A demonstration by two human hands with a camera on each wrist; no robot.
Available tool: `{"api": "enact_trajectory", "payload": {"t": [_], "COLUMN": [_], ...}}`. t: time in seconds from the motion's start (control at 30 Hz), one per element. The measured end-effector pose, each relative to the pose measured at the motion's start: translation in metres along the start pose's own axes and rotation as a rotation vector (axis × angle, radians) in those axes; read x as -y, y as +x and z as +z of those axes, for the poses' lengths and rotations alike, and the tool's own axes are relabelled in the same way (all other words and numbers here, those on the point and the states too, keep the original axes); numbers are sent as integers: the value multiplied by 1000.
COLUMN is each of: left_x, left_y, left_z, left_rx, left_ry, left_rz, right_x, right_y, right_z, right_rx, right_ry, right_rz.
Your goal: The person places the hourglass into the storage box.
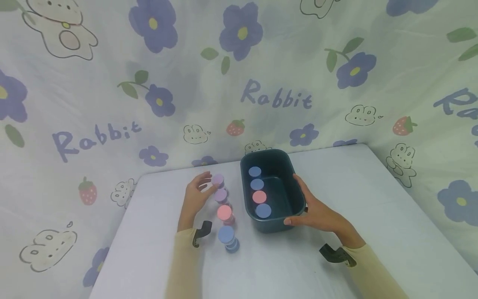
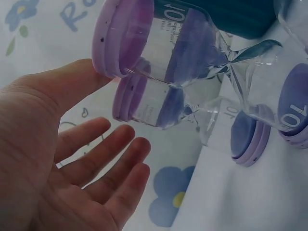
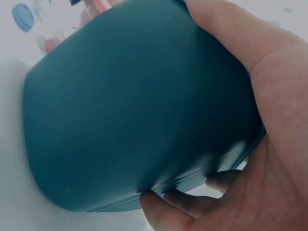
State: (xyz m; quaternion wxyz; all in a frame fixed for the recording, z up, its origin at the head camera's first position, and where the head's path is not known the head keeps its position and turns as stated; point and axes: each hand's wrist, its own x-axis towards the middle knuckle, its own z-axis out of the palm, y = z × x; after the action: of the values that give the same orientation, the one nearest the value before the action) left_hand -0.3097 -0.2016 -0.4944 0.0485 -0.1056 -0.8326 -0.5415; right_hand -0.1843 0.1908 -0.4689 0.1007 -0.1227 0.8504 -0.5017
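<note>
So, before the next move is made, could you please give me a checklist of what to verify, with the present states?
1. Right hand holds the bin: ok.
2. Free floor in the bin, beside the row of four caps: ok.
3. Pink-capped hourglass and blue-capped hourglass upright: ok.
4. Left hand grips a purple-capped hourglass: not ok, fingers open.
5. Gap between both purple-capped ones: cannot tell, they overlap in view.

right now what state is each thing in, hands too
Bin: upright, open-topped, partly filled
Three blue caps in bin: facing up
Pink cap in bin: facing up
Two purple-capped hourglasses: upright, sand in both bulbs
Pink-capped hourglass: upright on table
Blue-capped hourglass: upright
Left hand: fingers loosely extended, thumb at a purple cap, contact unclear
Right hand: gripping the bin
</note>
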Motion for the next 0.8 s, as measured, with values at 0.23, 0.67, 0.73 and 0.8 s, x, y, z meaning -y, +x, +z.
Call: {"api": "enact_trajectory", "payload": {"t": [0.23, 0.67, 0.73, 0.8], "left_x": [2, 4, 2, -1], "left_y": [0, -2, -2, -2], "left_z": [1, 3, 3, 3], "left_rx": [9, 14, 18, 28], "left_ry": [-14, -35, -31, -18], "left_rz": [-25, -85, -104, -121], "right_x": [1, 1, 2, 2], "right_y": [0, 0, 1, 1], "right_z": [0, 0, 1, 1], "right_rx": [-1, -1, -4, -7], "right_ry": [2, -1, -8, -13], "right_rz": [-1, 6, 14, 21]}}
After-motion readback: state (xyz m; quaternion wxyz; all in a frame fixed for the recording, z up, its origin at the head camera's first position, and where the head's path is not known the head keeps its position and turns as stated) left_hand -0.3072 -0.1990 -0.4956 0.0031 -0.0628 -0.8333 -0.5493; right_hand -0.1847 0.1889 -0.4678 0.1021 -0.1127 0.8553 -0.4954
